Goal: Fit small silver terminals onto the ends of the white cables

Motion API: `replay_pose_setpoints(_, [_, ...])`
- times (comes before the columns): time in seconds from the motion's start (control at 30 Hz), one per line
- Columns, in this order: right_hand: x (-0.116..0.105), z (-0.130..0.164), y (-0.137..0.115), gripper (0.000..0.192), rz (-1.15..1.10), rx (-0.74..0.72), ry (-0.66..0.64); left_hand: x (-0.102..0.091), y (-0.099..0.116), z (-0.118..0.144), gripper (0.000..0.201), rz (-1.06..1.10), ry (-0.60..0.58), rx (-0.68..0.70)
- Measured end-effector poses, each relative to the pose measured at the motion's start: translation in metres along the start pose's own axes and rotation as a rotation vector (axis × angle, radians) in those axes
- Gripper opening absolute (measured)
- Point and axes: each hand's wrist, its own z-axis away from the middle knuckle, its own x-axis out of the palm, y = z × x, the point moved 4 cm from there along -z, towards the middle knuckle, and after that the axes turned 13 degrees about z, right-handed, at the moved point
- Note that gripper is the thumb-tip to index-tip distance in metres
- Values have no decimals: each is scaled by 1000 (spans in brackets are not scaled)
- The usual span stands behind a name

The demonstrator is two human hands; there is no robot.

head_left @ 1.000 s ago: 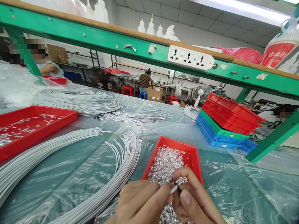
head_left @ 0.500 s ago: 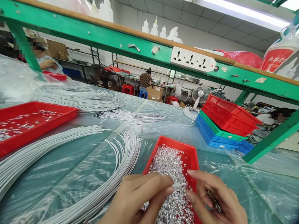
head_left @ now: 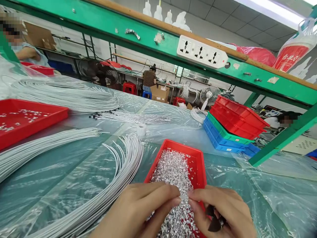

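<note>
My left hand (head_left: 148, 205) pinches a thin white cable (head_left: 183, 197) between thumb and forefinger near its end. From the other side, the thumb and forefinger of my right hand (head_left: 220, 206) close on the tip of that cable. A dark metal tool (head_left: 215, 222) is tucked in my right palm; its kind is mostly hidden by the fingers. Beneath both hands is a red tray (head_left: 201, 165) filled with small shiny metal pieces (head_left: 170, 168). To the left, a curved bundle of white cables (head_left: 131, 158) runs under my left forearm.
More white cable bundles (head_left: 49, 140) lie at left, near another red tray (head_left: 52, 115) of metal bits. A white roll (head_left: 141, 130) stands mid-table. Stacked bins (head_left: 237, 119) sit at right under a green shelf frame (head_left: 158, 43) with a power strip (head_left: 201, 51). Other people work beyond.
My right hand has moved left, and its thumb and forefinger, apart before, have closed on the cable tip. The view has shifted slightly to the right.
</note>
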Motion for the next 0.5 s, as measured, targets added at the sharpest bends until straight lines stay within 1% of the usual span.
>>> replay_pose_setpoints(0.1, [1,1,3,26,0,9,1,7,-4,3,30,-60,-67,-2])
replay_pose_setpoints(0.2, [2,-1,5,22,-18,44,-58,8,-7,4,29,-117,-86,23])
replay_pose_setpoints(0.27, [3,-4,8,16,-71,98,-139,7,-8,2,29,-114,-88,32])
replay_pose_setpoints(0.33, [6,-7,12,11,-178,189,-249,5,-9,-1,27,-69,-96,41])
replay_pose_setpoints(0.43, [11,-10,18,13,-389,355,-404,4,-11,-4,19,16,-156,54])
replay_pose_setpoints(0.5, [15,-10,24,15,-529,447,-478,4,-13,-5,16,64,-197,56])
